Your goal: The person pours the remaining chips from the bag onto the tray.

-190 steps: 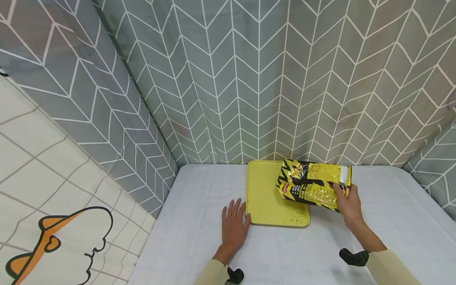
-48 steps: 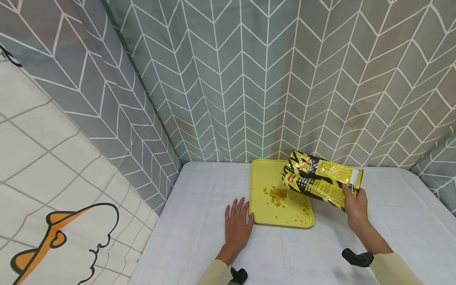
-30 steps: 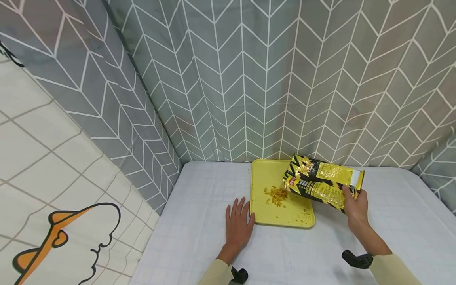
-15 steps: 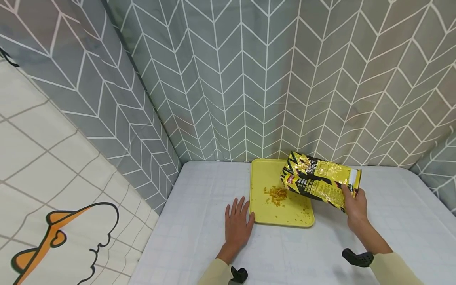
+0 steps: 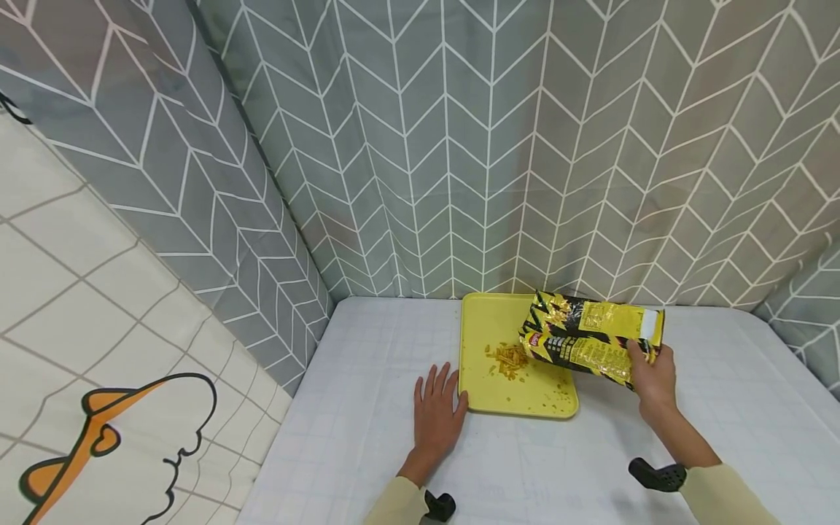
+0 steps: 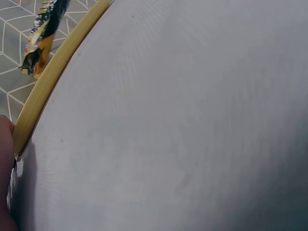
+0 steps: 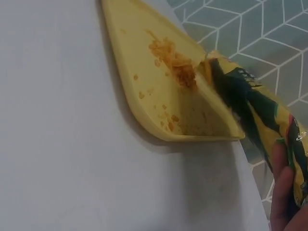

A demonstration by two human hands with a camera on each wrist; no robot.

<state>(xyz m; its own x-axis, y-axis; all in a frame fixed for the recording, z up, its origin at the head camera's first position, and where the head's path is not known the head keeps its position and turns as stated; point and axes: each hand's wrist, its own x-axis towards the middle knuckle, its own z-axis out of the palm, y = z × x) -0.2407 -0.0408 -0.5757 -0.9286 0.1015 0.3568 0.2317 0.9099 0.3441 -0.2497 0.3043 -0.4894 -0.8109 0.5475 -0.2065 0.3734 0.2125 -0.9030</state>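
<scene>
A yellow tray (image 5: 479,321) lies on the white table, with a small heap of orange snack pieces (image 5: 508,359) and crumbs on it. My right hand (image 5: 650,375) grips the sealed end of a yellow-and-black snack bag (image 5: 590,337), held nearly level over the tray's right side, its open mouth pointing left. In the right wrist view the bag (image 7: 255,115) hangs over the tray (image 7: 144,96) beside the snack pieces (image 7: 175,62). My left hand (image 5: 436,408) lies flat on the table, fingers straight, thumb against the tray's near left corner. The left wrist view shows the tray's rim (image 6: 53,82).
Grey chevron curtains (image 5: 459,146) close off the back and both sides. A cream cloth with an orange cartoon figure (image 5: 98,437) hangs at the left. White table surface (image 5: 367,350) spreads left of the tray and to its right (image 5: 722,379).
Since 6.3 s ago a heap of snack pieces has landed on the tray. Over the last second the bag has bobbed slightly and now sits a little lower. The left hand has stayed put.
</scene>
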